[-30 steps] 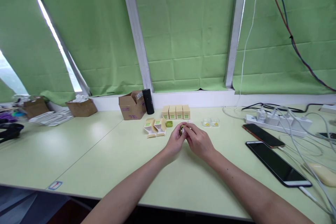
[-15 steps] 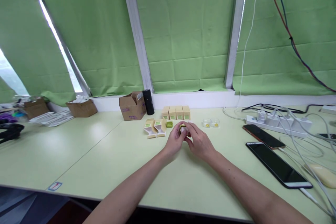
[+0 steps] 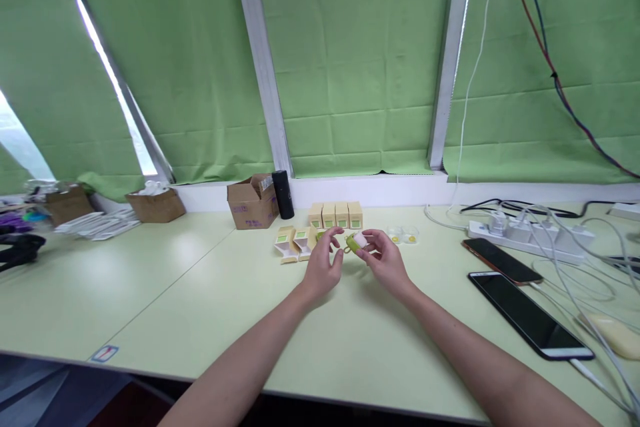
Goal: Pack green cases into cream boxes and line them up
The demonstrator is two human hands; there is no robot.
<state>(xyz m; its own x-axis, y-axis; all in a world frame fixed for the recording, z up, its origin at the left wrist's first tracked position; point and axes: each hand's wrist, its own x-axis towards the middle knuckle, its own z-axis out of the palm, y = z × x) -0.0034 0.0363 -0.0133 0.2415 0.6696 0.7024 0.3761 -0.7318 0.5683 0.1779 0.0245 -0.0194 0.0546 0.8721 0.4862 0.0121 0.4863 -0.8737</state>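
Right hand [image 3: 385, 263] pinches a small green-and-white part [image 3: 355, 241] between thumb and fingertips, held just above the worktop [image 3: 200, 293] and in front of the row of four small closed cartons [image 3: 335, 214]. The grip is at the white end, so the green end points toward the left hand [image 3: 320, 265]; my read is that this keeps that end free to work on. Left hand holds nothing: fingers spread and curled, just beside the part, not touching as far as I can tell. Two open cartons [image 3: 295, 243] lie flat to the left, within reach, and a clear blister tray [image 3: 403, 234] with yellow pieces sits to the right. Further back are a brown cardboard box [image 3: 251, 201] and a black cylinder [image 3: 283, 193] by the sill. The worktop is pale green laminate. On its right side are a power strip [image 3: 530, 233] with tangled cables and two phones [image 3: 501, 258] [image 3: 530, 312]. Green blinds [image 3: 360, 60] cover the windows behind.
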